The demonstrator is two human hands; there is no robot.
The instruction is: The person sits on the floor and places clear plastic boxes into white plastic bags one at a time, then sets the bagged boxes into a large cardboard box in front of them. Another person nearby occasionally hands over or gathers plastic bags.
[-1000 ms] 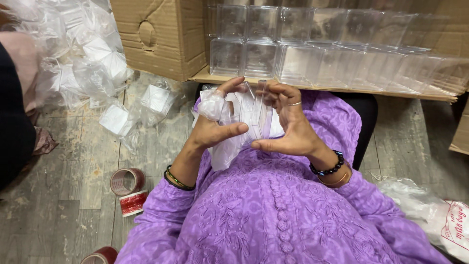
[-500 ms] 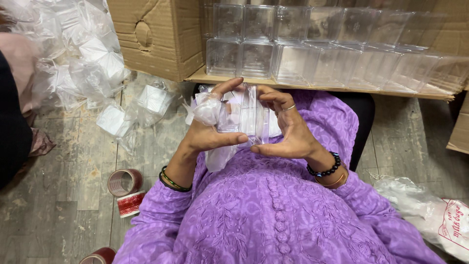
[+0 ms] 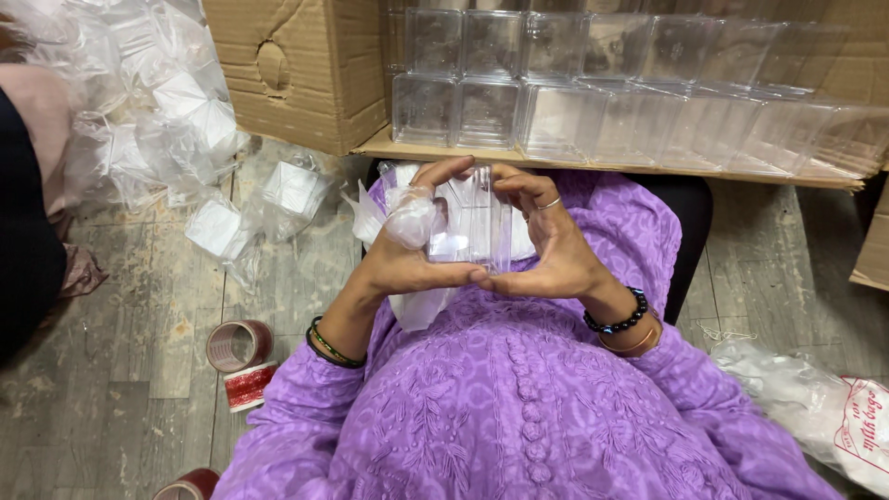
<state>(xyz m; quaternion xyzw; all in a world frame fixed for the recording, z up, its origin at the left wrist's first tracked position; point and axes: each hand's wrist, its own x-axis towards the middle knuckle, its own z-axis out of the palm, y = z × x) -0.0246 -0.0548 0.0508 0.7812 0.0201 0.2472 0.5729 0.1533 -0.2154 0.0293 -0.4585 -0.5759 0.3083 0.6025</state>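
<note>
Presently we find both hands raised over the lap, closed around a small clear plastic box [image 3: 477, 218]. The left hand [image 3: 407, 255] grips its left side, with a crumpled bit of clear wrap [image 3: 410, 219] caught under the fingers; the right hand [image 3: 546, 250] clasps the right side, thumb tips meeting beneath the box. Neither hand is spread; both pinch the box between thumb and fingers. A white sheet or bag [image 3: 417, 306] hangs below the left hand.

We judge the step in hand to be the shaping or closing of this box, its walls being pressed square. The next move, in our judgement, calls for even pressure on opposite walls so the thin plastic does not buckle, and for getting the loose wrap clear of the edges.

Beyond the knees we note rows of finished clear boxes [image 3: 593, 111] standing on a cardboard sheet [image 3: 648, 167], beside a cardboard carton [image 3: 296, 74]. On the floor to the left lie a heap of clear bags [image 3: 157, 102] and tape rolls [image 3: 239, 344].
</note>
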